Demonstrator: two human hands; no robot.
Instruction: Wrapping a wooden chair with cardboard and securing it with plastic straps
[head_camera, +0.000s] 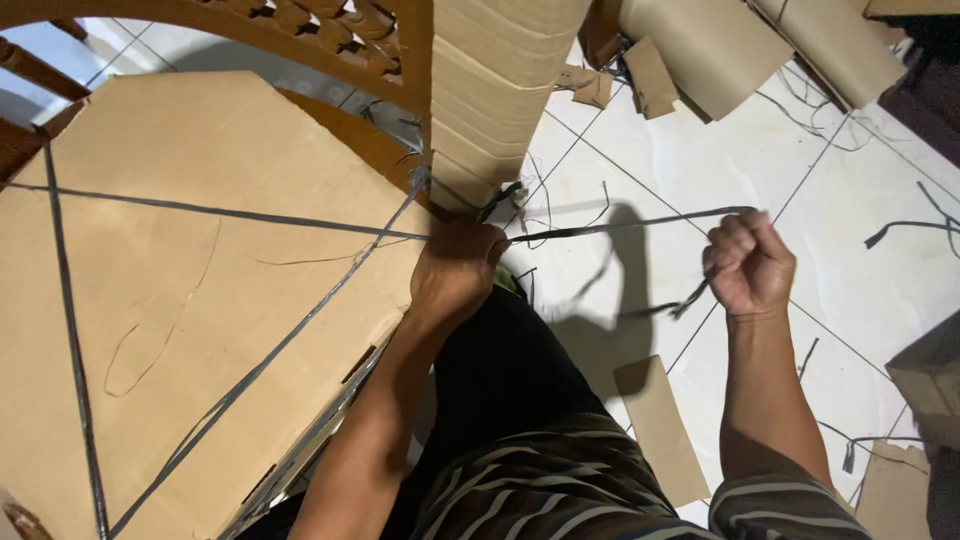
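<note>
A large flat cardboard-wrapped bundle (200, 300) fills the left of the view, crossed by dark plastic straps (230, 210). My left hand (455, 270) grips the straps where they meet at the bundle's right edge. My right hand (750, 265) is a closed fist, pulling a dark strap end (620, 227) taut to the right, level with the left hand. A loose tail of the strap hangs below the fist. A carved wooden frame (330, 40) and a stack of cardboard edges (490, 90) sit behind the bundle.
White tiled floor (850, 220) is littered with strap offcuts (910, 225) and cardboard scraps (660, 425). Rolled cardboard sheets (720, 50) lie at the top right. A cardboard box corner (930, 380) sits at the right edge. My legs in dark and striped cloth are below.
</note>
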